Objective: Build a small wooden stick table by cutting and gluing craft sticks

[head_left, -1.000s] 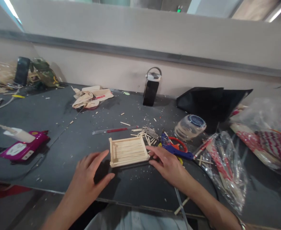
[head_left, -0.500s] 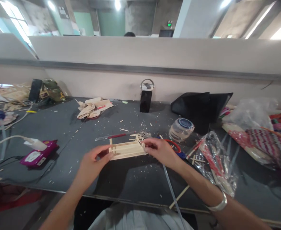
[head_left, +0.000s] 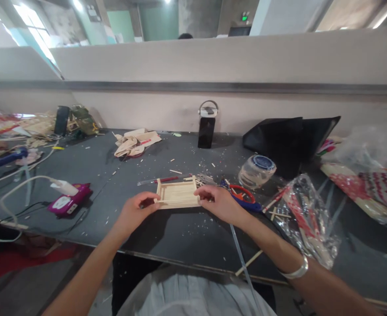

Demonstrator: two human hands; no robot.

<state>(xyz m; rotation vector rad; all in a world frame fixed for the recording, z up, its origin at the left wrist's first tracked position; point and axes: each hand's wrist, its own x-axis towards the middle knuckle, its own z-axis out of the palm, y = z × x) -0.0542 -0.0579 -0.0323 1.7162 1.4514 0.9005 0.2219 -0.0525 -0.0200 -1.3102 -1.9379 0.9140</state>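
Observation:
A small rectangular frame of pale wooden sticks (head_left: 177, 193), with a slatted base and short posts at its corners, is held just above the dark table. My left hand (head_left: 136, 210) pinches its left end near the front corner. At the right end, the fingers of my right hand (head_left: 215, 199) grip the near corner. Behind the frame lie a red pen in a clear sleeve (head_left: 167, 179) and a heap of short stick pieces (head_left: 204, 179). Scissors with red and blue handles (head_left: 244, 195) rest just beyond my right hand.
A clear jar with a blue lid (head_left: 257, 170) stands right of centre, near a black bag (head_left: 279, 140). Plastic packets (head_left: 305, 219) lie at right. A purple power adapter (head_left: 70, 202) with cables sits left. A phone (head_left: 206, 132) and crumpled paper (head_left: 137, 142) are farther back.
The wooden frame has tilted so its inside shows more, and my right fingers have moved to its near right corner. The camera view has shifted slightly left. Part of another person's hand appears at far left.

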